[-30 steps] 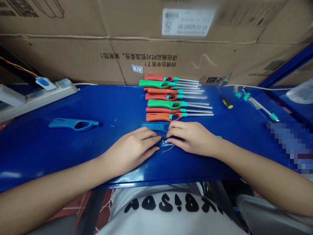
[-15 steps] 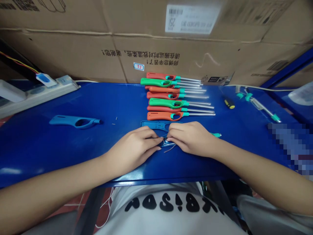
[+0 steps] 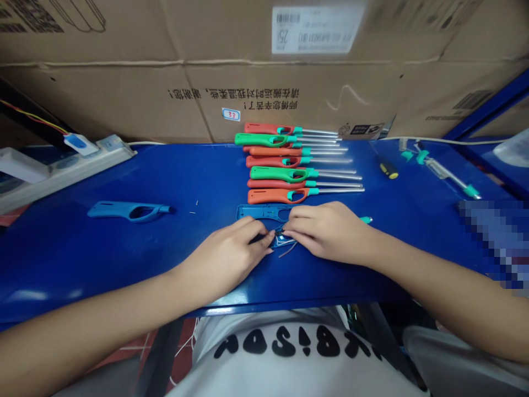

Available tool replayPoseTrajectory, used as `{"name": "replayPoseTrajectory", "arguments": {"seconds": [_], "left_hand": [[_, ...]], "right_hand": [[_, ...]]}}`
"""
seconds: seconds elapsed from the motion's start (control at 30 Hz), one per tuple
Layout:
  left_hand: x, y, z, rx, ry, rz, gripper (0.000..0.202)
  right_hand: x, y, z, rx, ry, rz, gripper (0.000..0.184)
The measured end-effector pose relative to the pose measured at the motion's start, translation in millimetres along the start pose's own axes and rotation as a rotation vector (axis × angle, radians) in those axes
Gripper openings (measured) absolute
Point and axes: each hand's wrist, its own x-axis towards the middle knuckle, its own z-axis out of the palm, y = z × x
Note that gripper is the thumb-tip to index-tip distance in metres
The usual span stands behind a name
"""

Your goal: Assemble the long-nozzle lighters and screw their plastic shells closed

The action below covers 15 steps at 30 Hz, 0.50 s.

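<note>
Both hands meet at the front middle of the blue table. My left hand is pinched, its fingertips at a small dark part over an opened blue lighter shell. From the other side my right hand closes its fingers on the same spot; what exactly each pinch holds is hidden. A thin grey wire sticks out below the right fingertips. Just behind the hands lies another blue half shell, partly covered by my right hand. A teal tip shows past my right wrist.
Several orange, red and green long-nosed lighters lie in a row behind the hands. Left are a blue lighter handle, tiny metal pins and a power strip. Right are a screwdriver and a metal lighter tube. Cardboard stands behind.
My left thumb and index finger have drawn closer together at the small dark part. My right hand has shifted only slightly. The view has moved a little.
</note>
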Motion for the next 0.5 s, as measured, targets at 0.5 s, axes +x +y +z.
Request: {"name": "replayPoseTrajectory", "arguments": {"seconds": [0.5], "left_hand": [[-7, -7, 10.1, -0.136, 0.130, -0.028, 0.032]], "right_hand": [[-9, 14, -19, 0.282, -0.238, -0.032, 0.009]]}}
